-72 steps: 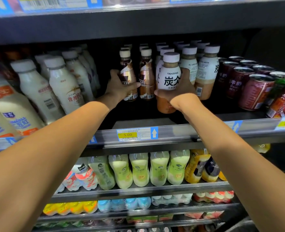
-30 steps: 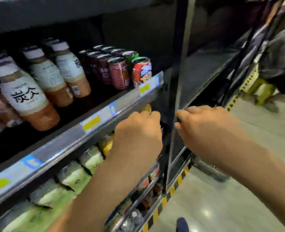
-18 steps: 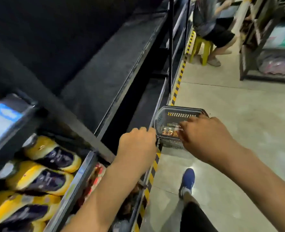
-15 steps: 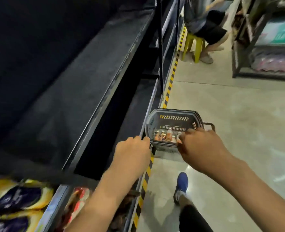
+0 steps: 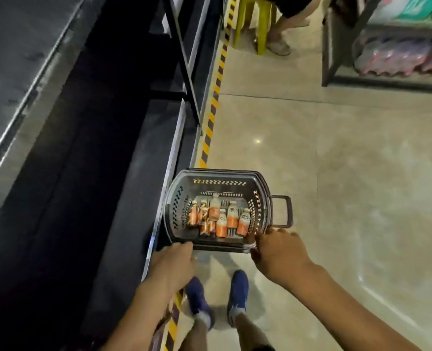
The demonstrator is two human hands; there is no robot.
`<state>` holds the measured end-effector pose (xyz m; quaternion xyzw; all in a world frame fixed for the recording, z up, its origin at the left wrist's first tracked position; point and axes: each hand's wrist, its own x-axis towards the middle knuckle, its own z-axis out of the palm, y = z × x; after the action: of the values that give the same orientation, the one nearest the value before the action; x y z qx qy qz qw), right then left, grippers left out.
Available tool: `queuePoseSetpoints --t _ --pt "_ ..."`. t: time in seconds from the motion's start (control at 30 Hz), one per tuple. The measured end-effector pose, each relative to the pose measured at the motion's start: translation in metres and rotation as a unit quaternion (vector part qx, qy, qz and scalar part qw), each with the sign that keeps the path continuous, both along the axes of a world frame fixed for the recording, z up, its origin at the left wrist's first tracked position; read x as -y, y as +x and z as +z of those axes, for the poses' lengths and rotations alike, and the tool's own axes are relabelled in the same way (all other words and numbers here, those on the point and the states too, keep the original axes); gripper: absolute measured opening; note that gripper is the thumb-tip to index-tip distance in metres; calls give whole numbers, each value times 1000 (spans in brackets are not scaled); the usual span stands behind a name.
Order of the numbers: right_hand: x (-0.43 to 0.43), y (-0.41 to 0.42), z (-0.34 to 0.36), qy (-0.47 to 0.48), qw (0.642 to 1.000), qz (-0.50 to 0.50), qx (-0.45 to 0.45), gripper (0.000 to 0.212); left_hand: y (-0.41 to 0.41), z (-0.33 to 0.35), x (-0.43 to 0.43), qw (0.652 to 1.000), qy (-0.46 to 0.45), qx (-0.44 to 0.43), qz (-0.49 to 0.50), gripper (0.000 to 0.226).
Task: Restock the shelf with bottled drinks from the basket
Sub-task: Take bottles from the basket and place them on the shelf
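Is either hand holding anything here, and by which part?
Nothing is held: the left hand and right hand reach empty toward the basket of bottles.

hands: left hand [image 5: 174,264] and right hand [image 5: 278,252] let go of the shelf bottles | now: lowered, empty, at near rim of dark perforated plastic basket [image 5: 220,173] on floor
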<state>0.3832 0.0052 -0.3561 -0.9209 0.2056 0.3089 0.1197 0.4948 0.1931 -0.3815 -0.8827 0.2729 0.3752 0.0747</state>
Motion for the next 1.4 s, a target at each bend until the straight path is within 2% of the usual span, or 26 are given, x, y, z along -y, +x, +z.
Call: queuePoseSetpoints --t 0.1,0.4,0.53,0.7,0.83,0.9,0.97,1.07,1.13,1.2,1.27,1.33,1.4 --pt "21 23 -58 14 999 6 -32 38 32 -63 19 1000 27 -9 9 26" --pt "42 85 -252 71 991 -25 -112 34 82 -271 47 997 16 -66 41 19" --pt "51 119 -348 109 975 -114 -154 34 109 -367 49 993 20 -90 77 20" --pt "55 168 -465 170 938 -269 -139 23 139 -483 50 986 7 -104 129 17" --pt "55 189 -559 182 909 -357 -119 24 150 -564 54 962 -5 -109 250 37" --pt "58 189 -602 173 897 -393 -108 18 146 -604 57 934 -21 -133 330 58" --pt "61 188 -644 169 871 -451 -100 25 140 -643 61 915 -34 -145 374 83" --pt "56 187 -704 201 818 -531 -88 44 137 -681 74 919 -25 -131 371 98" --pt "49 187 -737 185 805 -559 -70 51 139 -695 84 918 -16 -111 381 108" --pt "42 193 -757 129 815 -563 -54 59 139 -708 86 906 -28 -92 413 116" --pt "38 202 -763 91 820 -564 -38 66 134 -718 77 898 -65 -84 427 113" --pt "39 203 -772 90 806 -584 -38 68 130 -724 68 895 -97 -79 428 106" --pt "39 201 -776 104 811 -574 -36 68 135 -723 63 891 -94 -88 436 98"
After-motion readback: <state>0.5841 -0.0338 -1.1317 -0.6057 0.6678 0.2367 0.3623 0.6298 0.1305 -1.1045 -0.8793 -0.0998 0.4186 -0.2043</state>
